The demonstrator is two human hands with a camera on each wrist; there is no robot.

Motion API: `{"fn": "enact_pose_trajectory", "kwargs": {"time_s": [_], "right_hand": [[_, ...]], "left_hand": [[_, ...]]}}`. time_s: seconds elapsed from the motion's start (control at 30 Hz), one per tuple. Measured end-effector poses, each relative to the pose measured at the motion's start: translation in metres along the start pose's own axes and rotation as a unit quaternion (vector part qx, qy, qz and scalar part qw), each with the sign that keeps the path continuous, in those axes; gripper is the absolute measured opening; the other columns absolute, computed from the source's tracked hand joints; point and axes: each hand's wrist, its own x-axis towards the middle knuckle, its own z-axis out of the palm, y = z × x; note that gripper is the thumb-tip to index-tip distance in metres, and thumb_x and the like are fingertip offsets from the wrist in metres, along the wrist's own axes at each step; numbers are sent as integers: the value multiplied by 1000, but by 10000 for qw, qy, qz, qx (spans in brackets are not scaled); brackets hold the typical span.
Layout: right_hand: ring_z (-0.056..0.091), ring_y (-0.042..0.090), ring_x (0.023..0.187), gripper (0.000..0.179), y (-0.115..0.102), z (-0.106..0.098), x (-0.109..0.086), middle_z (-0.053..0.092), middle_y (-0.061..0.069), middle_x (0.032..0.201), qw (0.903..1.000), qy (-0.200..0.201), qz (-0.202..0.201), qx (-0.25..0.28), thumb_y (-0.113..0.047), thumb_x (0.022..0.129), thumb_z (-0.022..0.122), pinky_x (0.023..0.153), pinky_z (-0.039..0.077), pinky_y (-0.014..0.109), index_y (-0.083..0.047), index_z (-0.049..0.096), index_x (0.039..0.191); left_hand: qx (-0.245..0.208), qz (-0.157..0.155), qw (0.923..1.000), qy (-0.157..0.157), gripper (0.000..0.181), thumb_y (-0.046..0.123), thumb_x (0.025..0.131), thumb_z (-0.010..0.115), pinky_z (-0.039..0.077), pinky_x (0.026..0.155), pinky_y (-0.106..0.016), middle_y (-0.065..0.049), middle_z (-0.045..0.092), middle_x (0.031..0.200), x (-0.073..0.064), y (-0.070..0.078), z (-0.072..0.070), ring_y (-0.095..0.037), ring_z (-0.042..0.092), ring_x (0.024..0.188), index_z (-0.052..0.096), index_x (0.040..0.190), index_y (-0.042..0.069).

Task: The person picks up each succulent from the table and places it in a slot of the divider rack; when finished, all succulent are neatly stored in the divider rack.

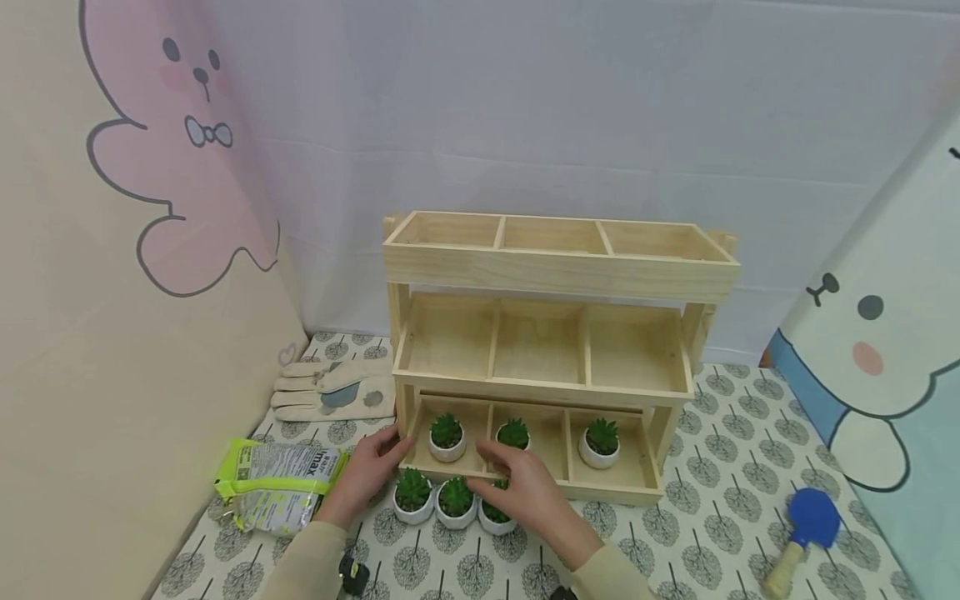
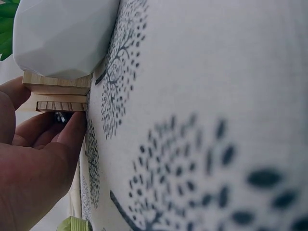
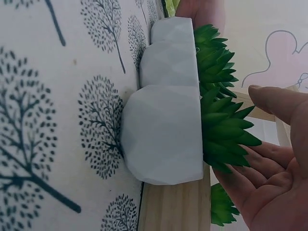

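Note:
My left hand (image 1: 369,471) grips the left end of the bottom tray of a wooden three-tier planter shelf (image 1: 562,271). In the left wrist view the thumb lies on one side of the wooden edge (image 2: 60,89) and the fingers on the other. Three small green succulents in white faceted pots stand in a row before the shelf: a left one (image 1: 412,492), a middle one (image 1: 455,502) and a right one (image 1: 495,517). Over the right pot, my right hand (image 1: 528,492) is held with fingers extended and parted, close to the leaves (image 3: 228,130), nothing in its grasp.
In the bottom tray sit three more potted succulents, at left (image 1: 447,442), middle (image 1: 513,433) and right (image 1: 600,446). Gloves (image 1: 337,392) and a green-and-grey bag (image 1: 281,483) lie left of the shelf. A blue toy shovel (image 1: 812,517) lies at the right.

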Motion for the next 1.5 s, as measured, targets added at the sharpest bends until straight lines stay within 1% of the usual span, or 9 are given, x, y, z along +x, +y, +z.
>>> {"fn": "enact_pose_trajectory", "kwargs": {"time_s": [0.1,0.37,0.6,0.77,0.87,1.03,1.17,1.33,1.5], "right_hand": [[68,33,119,64,1,-1,-5,66,15,138,10000,-38,26,17,-35,96,79,100,57,40,3,59,144],[69,33,117,60,1,-3,-15,69,15,132,9999,90,-124,-38,-29,94,81,99,57,36,5,62,140],[67,33,120,61,4,-6,-28,69,17,131,9991,229,-117,346,-26,94,81,101,56,35,7,60,140],[66,31,121,62,11,-8,-39,69,14,132,9985,244,-105,475,-31,94,80,101,55,33,5,60,141],[66,32,122,64,14,-9,-44,67,15,134,9981,273,-124,544,-33,94,81,102,55,36,5,59,141],[64,35,124,70,17,-8,-53,64,17,139,9970,303,41,707,-39,92,81,103,54,39,2,59,143],[63,36,127,69,21,-7,-58,63,17,140,9953,356,138,894,-37,91,83,104,53,36,2,60,143],[64,34,126,66,25,-6,-61,64,15,139,9956,444,159,810,-37,91,84,105,52,35,0,62,141],[64,36,124,63,29,-5,-65,66,17,136,9955,488,273,770,-34,90,85,103,54,35,1,64,137]], "left_hand": [[-2,-4,10000,-8,55,31,107,64,40,116,-53,-18,56,149,0,0,0,-37,52,139,52,153,5],[-25,-5,10000,1,56,32,106,64,40,116,-53,-18,56,150,1,-1,0,-36,51,140,52,154,6],[-88,-25,10000,-11,56,32,106,65,40,116,-52,-18,56,150,1,0,0,-37,51,140,52,154,6],[-45,32,10000,10,56,32,106,66,40,116,-52,-18,56,150,0,0,0,-37,51,139,53,153,6],[-43,84,9999,44,57,32,105,66,41,115,-52,-19,56,149,0,0,0,-38,52,139,53,153,4],[-75,71,9999,78,57,32,105,67,43,115,-50,-19,55,150,1,-1,1,-37,52,139,52,153,4],[-85,78,9999,61,56,31,106,65,43,115,-50,-20,55,151,1,-1,1,-37,51,139,52,153,4],[-33,90,9999,75,56,31,106,65,42,115,-50,-20,55,150,1,0,1,-37,51,139,52,153,3],[-4,18,10000,72,57,33,106,66,41,115,-51,-20,55,151,0,1,1,-38,51,140,53,153,3]]}}
